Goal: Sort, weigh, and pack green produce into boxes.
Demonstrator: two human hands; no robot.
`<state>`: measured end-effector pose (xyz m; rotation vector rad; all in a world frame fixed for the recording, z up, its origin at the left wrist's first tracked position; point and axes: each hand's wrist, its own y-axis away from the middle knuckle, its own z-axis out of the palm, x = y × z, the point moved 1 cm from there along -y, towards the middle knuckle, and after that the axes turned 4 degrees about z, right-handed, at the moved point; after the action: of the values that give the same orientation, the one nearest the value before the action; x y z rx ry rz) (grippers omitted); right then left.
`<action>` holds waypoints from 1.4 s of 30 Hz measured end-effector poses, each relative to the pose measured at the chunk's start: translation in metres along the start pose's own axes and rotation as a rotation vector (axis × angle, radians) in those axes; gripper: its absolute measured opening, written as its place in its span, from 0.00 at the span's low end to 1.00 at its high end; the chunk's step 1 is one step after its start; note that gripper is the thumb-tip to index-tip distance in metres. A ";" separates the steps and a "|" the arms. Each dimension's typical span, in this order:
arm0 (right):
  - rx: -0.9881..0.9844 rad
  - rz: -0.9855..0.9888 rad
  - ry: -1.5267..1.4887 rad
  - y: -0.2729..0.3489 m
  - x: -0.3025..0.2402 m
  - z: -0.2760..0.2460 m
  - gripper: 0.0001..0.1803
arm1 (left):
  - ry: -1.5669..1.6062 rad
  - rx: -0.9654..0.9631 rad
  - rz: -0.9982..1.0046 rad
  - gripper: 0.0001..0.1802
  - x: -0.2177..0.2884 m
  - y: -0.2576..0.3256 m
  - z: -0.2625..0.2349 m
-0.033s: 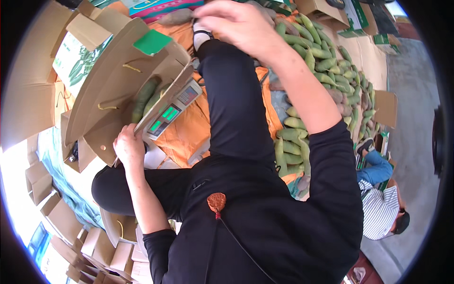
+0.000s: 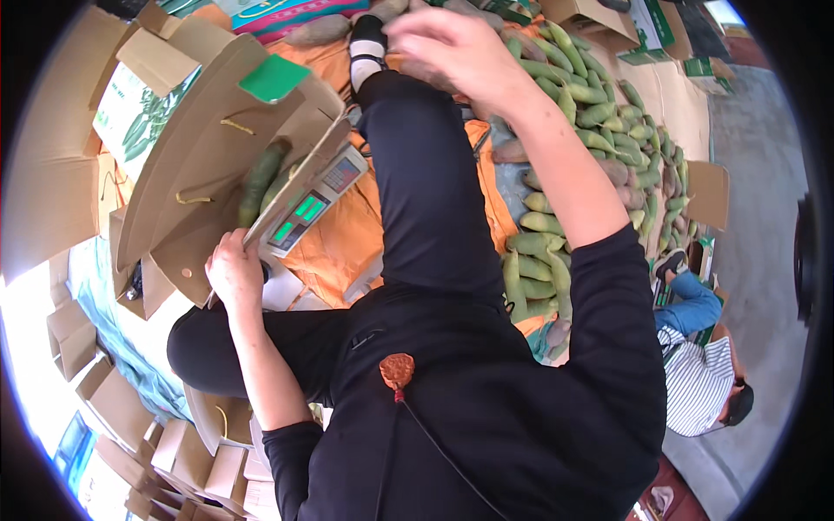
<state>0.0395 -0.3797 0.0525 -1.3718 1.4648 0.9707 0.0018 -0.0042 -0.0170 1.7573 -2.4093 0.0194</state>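
My left hand [image 2: 234, 267] has its fingers closed on the near edge of an open cardboard box [image 2: 195, 243]. Inside the box lie long green radishes [image 2: 263, 178], partly hidden by its wall. A scale [image 2: 314, 201] with a lit green display shows along the box's right side. Raised over the far end of the pile, my right hand [image 2: 465, 56] is slightly blurred. Its fingers stretch out to the left and nothing shows in them. Beneath it are soil-brown radishes, and to its right spreads a heap of green radishes [image 2: 595, 115].
An orange sheet [image 2: 334, 247] lies under my outstretched leg. More cardboard boxes [image 2: 182, 451] stand at the lower left. A pink and blue carton [image 2: 295, 16] is at the far side. Another person in a striped shirt [image 2: 699, 391] is at the right.
My right hand has shifted slightly right and nearer, uncovering more of my shoe. My left hand keeps its hold on the box edge.
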 end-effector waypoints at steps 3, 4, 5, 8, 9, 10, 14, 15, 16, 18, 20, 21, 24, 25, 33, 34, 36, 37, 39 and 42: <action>0.146 0.249 0.207 0.053 0.090 -0.047 0.13 | 0.060 -0.027 -0.008 0.07 -0.001 -0.003 0.002; 0.135 0.366 0.294 0.075 0.115 -0.057 0.13 | 0.074 -0.022 0.003 0.07 0.000 -0.003 0.002; 0.123 0.481 0.379 0.100 0.142 -0.067 0.13 | 0.071 -0.028 0.010 0.07 0.003 -0.004 0.001; 0.027 0.726 0.558 0.189 0.255 -0.084 0.11 | 0.066 -0.026 -0.033 0.07 0.009 -0.004 -0.006; 0.013 0.736 0.746 0.219 0.276 -0.080 0.10 | 0.053 -0.028 -0.041 0.07 0.007 -0.002 -0.007; -0.108 0.611 0.786 0.256 0.298 -0.081 0.10 | 0.066 -0.011 -0.036 0.07 0.006 0.000 -0.008; -0.480 0.986 1.030 0.379 0.370 -0.073 0.28 | 0.064 -0.035 -0.037 0.07 0.008 0.000 -0.002; -0.601 0.949 1.105 0.405 0.377 -0.066 0.34 | 0.041 -0.046 -0.042 0.07 0.008 -0.001 -0.001; -0.623 0.994 0.904 0.402 0.365 -0.045 0.38 | -0.013 -0.036 -0.058 0.06 0.006 0.004 -0.008; -0.389 1.254 0.726 0.475 0.391 -0.049 0.34 | 0.035 -0.061 -0.061 0.06 0.014 -0.005 0.001; -0.124 1.374 0.524 0.478 0.385 -0.015 0.35 | 0.009 -0.057 -0.076 0.06 0.010 0.000 -0.002; -0.041 1.396 0.507 0.464 0.368 0.004 0.36 | -0.013 -0.057 -0.086 0.06 0.009 0.003 -0.008; -0.016 1.361 0.563 0.471 0.363 0.002 0.31 | 0.037 -0.050 -0.066 0.06 0.011 -0.002 -0.001; -0.034 1.341 0.562 0.456 0.356 0.009 0.31 | 0.030 -0.052 -0.068 0.06 0.011 -0.002 -0.002; -0.093 1.432 0.654 0.431 0.321 0.011 0.39 | 0.018 0.064 -0.027 0.06 0.005 0.003 0.002; -0.039 1.417 0.650 0.428 0.316 0.008 0.38 | 0.014 0.060 -0.031 0.06 0.005 0.005 0.002; 0.060 1.372 0.600 0.423 0.310 0.000 0.35 | -0.006 0.043 -0.039 0.06 0.005 0.005 0.001; 0.064 1.361 0.604 0.421 0.310 -0.003 0.35 | -0.003 0.053 -0.043 0.06 0.006 0.006 0.001; 0.190 1.205 0.433 0.414 0.310 -0.014 0.24 | -0.004 0.061 -0.034 0.06 0.007 0.008 -0.001; 0.345 1.055 0.481 0.402 0.324 -0.033 0.24 | 0.014 0.061 -0.042 0.06 0.009 0.007 -0.002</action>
<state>-0.3642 -0.4767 -0.2554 -0.5212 2.6878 0.9310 -0.0075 -0.0097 -0.0131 1.8273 -2.3850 0.1010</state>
